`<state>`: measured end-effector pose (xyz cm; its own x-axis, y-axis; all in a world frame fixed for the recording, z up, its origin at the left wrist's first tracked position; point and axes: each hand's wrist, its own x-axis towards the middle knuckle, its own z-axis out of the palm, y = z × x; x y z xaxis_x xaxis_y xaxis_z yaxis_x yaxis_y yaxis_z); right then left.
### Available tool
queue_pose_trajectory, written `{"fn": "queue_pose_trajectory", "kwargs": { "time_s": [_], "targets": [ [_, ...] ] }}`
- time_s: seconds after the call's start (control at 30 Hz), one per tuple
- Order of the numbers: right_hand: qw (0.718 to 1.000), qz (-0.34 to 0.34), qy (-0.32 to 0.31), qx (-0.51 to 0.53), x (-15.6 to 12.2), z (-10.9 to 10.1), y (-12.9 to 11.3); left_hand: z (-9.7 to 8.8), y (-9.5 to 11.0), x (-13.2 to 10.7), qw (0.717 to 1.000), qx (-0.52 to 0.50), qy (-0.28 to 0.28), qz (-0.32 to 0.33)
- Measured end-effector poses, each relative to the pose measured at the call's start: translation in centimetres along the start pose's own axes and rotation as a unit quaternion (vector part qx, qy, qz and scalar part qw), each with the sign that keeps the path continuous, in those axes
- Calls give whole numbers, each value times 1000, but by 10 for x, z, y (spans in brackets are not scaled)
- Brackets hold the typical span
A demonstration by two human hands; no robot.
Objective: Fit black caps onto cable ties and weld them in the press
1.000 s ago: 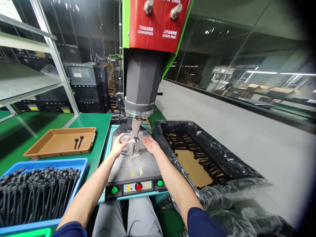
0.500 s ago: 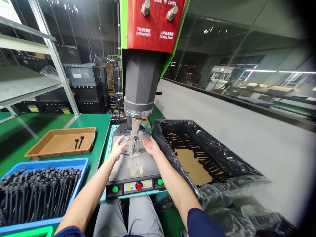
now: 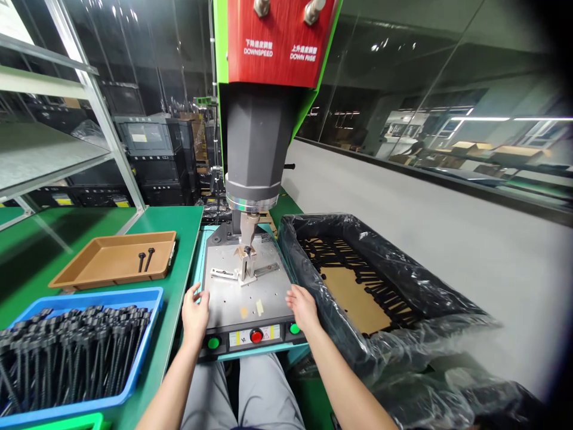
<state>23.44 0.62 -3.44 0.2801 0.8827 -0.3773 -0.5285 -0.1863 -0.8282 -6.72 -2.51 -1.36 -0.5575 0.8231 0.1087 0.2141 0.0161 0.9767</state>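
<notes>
My left hand (image 3: 195, 310) hovers by the front left corner of the steel base plate (image 3: 268, 298), fingers loosely bent and apart, holding nothing. On the opposite side my right hand (image 3: 303, 306) is also open and bare, close to the right green button (image 3: 294, 329). The left green button (image 3: 213, 343) shows just beside my left wrist. Between the green buttons sits a red button (image 3: 256, 336). Behind my hands, a small metal fixture (image 3: 246, 270) stands on the plate with a small black part (image 3: 248, 251) at its top, directly under the press's tapered tool (image 3: 249, 228).
A blue bin (image 3: 156, 304) full of black ribbed parts stands left, below a brown tray (image 3: 102, 263) with two black pieces. To the right, a box lined with black plastic (image 3: 389, 263) holds rows of black parts on cardboard. The grey press head (image 3: 255, 137) hangs overhead.
Both hands have drawn back from beside the fixture toward the front edge and moved apart, near the green buttons. The black part stays at the fixture. The view has shifted slightly.
</notes>
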Motion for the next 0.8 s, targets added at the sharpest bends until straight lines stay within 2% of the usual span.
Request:
{"fn": "queue_pose_trajectory", "kwargs": {
  "time_s": [0.03, 0.07, 0.1, 0.13, 0.17, 0.2, 0.23, 0.33, 0.43, 0.53, 0.63, 0.8],
  "targets": [
    [997, -57, 23, -47, -4, -17, 7, -7, -13, -11, 999, 45, 13, 18],
    [971, -166, 50, -167, -7, -33, 14, -13, -26, -22, 996, 83, 16, 30],
    [922, -261, 67, -276, -9, -49, 23, -18, -39, -31, 992, 120, 10, 33],
    [871, -326, 74, -360, -10, -63, 32, -22, -51, -39, 988, 150, -1, 29],
    [827, -365, 73, -422, -11, -75, 41, -24, -62, -45, 985, 172, -12, 18],
    [800, -380, 67, -459, -11, -85, 50, -26, -72, -50, 982, 187, -27, 7],
    [786, -382, 56, -482, -11, -93, 59, -27, -80, -53, 980, 193, -44, 4],
    [782, -365, 24, -505, -10, -105, 78, -27, -96, -56, 978, 186, -83, 52],
    [789, -353, 10, -503, -10, -109, 83, -29, -105, -55, 975, 174, -91, 108],
    [800, -335, -5, -498, -9, -112, 79, -35, -110, -53, 975, 164, -105, 110],
    [807, -316, -24, -498, -9, -115, 76, -42, -115, -51, 970, 164, -145, 109],
    [814, -310, -8, -490, -11, -113, 78, -47, -120, -50, 961, 191, -161, 122]
  ]
}}
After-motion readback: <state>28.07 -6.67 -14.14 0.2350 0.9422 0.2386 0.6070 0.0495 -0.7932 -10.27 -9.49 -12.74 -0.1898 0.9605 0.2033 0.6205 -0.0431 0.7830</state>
